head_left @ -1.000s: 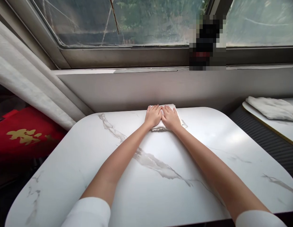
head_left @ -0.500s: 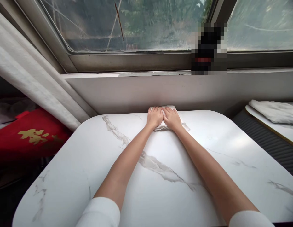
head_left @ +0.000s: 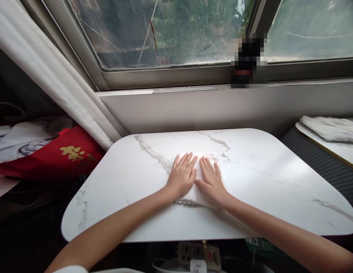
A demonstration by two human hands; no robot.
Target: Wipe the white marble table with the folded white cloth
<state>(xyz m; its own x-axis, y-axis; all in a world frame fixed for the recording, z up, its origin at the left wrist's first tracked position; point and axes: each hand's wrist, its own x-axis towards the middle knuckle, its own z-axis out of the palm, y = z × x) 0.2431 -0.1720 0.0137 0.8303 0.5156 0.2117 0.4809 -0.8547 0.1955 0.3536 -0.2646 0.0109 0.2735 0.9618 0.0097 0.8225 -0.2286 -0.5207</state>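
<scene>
A white cloth (head_left: 197,196) lies flat on the white marble-patterned table (head_left: 122,182), around its middle. My left hand (head_left: 182,175) presses on the left part of the cloth with its fingers stretched out. On the right part lies my right hand (head_left: 212,178), palm down, fingers spread a little. The two thumbs are close together. The cloth shows between and beyond the fingers and below the palms; the rest is hidden under the hands.
A wall and window (head_left: 170,38) stand behind the table. At the left are a curtain (head_left: 57,76) and a red bag (head_left: 79,151). A folded white cloth (head_left: 330,128) lies on another surface at the right. A power strip (head_left: 197,254) is below the front edge.
Both hands and the cloth have moved from the table's back edge toward me, to its middle. The fingers are more spread. The view has shifted, showing the front edge and things below it.
</scene>
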